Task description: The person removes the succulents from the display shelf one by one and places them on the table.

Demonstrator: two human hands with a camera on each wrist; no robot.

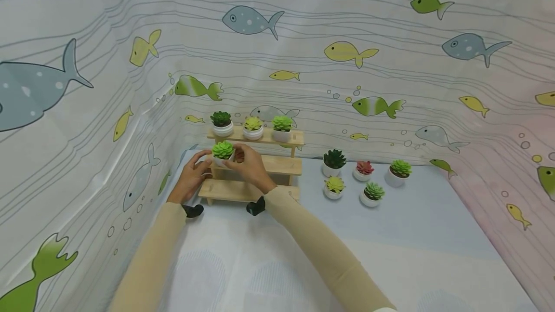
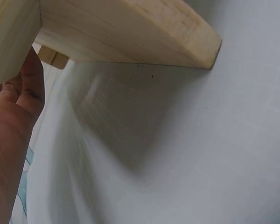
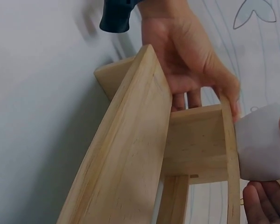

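My right hand (image 1: 250,163) holds a bright green succulent (image 1: 223,149) in a white pot (image 3: 261,144), fingers and thumb at opposite sides of the pot. The pot's base meets the middle board of a wooden tiered shelf (image 1: 277,164), at its left end. My left hand (image 1: 193,176) is curled about that end, its thumb beside the pot's base in the right wrist view and other fingers passing under the board. In the left wrist view, the left fingers (image 2: 31,81) go partly out of sight behind the wood. Three potted succulents (image 1: 253,128) line the top board.
Right of the shelf, several more potted succulents (image 1: 334,162) stand on the pale cloth-covered table (image 1: 416,220), one of them a red succulent (image 1: 363,167). The shelf's lowest board (image 1: 234,190) lies in front, below both hands. Fish-patterned sheets (image 1: 303,28) hang behind and at the sides.
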